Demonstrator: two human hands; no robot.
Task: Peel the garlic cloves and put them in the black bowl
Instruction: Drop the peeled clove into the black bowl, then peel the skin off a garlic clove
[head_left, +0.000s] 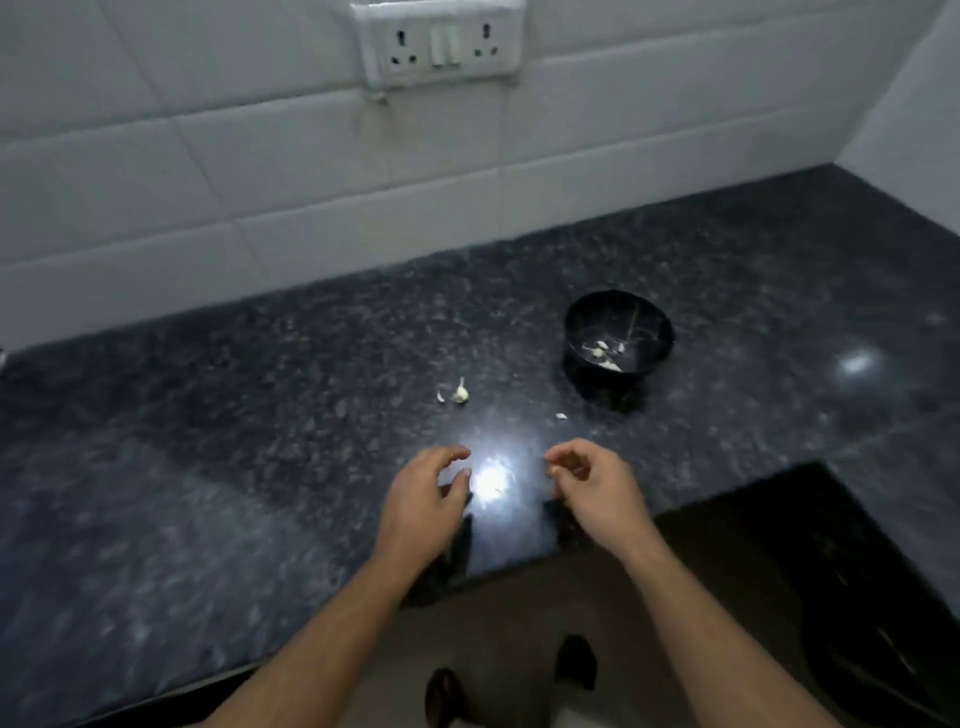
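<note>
A black bowl stands on the dark granite counter, right of centre, with a few pale garlic pieces on its bottom. One unpeeled garlic clove lies on the counter left of the bowl, a scrap of skin beside it. Another small white bit lies nearer the bowl. My left hand and my right hand hover over the counter's front edge, fingers loosely curled, nothing visible in either. Both hands are well short of the clove.
A white tiled wall with a socket panel rises behind the counter. The counter turns a corner at the right, with a dark lower area below it. A bright light glare sits between my hands.
</note>
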